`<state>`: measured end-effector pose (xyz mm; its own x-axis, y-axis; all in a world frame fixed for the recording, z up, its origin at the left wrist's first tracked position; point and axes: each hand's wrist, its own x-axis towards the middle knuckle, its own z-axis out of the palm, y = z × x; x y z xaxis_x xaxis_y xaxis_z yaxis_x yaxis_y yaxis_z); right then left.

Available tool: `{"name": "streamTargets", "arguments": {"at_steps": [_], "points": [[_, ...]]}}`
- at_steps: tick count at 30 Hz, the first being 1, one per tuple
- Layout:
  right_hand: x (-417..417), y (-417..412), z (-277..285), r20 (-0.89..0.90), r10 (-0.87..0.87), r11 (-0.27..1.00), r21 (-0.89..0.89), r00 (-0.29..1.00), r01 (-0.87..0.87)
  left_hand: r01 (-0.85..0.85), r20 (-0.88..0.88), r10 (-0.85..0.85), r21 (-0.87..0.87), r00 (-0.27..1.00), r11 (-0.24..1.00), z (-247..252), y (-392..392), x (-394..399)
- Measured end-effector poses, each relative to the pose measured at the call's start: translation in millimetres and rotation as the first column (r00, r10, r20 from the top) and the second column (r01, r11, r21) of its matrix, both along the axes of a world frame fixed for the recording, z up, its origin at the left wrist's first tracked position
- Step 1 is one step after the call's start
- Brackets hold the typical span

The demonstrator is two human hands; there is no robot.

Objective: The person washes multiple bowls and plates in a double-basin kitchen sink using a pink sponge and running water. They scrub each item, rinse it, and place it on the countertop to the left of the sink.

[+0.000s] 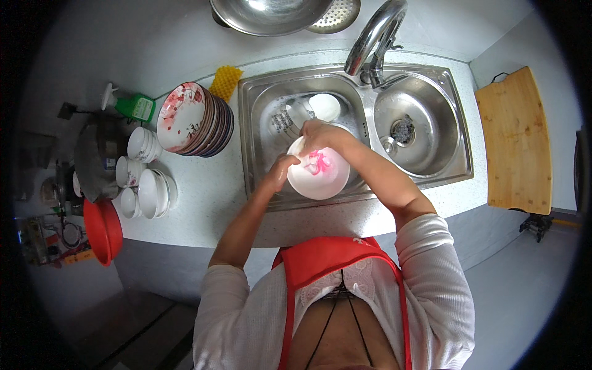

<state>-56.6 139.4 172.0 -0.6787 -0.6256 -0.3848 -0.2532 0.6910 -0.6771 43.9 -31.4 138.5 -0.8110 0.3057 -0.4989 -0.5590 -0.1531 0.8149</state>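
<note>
A white bowl with a pink pattern inside is tilted over the left sink basin. Its left rim is in the grip of my left hand, thumb over the edge. My right hand reaches across the bowl's far side, with its fingers curled at the upper left rim. Something pale shows by those fingers, but I cannot tell whether it is a cloth or the bowl's rim. Beyond the hands, a small white bowl and a dark-patterned bowl lie in the basin, with some suds around them.
A chrome faucet arches over the double sink; a dark scourer lies at the right basin's drain. To the left stand stacked plates, white bowls, a yellow sponge, a green spray bottle and a red basin. A wooden board is at right.
</note>
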Motion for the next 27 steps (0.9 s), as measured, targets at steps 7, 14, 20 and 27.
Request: {"name": "streamTargets", "arguments": {"at_steps": [7, 14, 20, 27], "points": [[24.6, 27.5, -59.9, 0.602, -0.455, 0.598, -0.339, 0.656, 0.726, -0.417, -0.487, 0.297, -0.159, 0.821, 0.895, 7.5, 12.5, -3.8], [103.1, -35.6, -109.7, 0.974, 0.068, -0.199, -0.197, 0.214, 0.96, -0.684, -0.801, 0.188, -0.334, 0.569, 0.649, -13.8, 46.5, 8.5], [77.3, 8.8, -127.5, 0.332, -0.691, 0.609, -0.21, 0.642, 0.765, -0.466, -0.567, 0.108, -0.537, 0.816, 0.703, -16.3, 25.2, 6.1], [33.7, 12.8, -36.5, -0.583, -0.363, 0.898, -0.427, 0.727, 0.106, -0.168, -0.27, -0.531, -0.958, 0.803, 0.232, 49.6, 23.1, -40.3]]}}
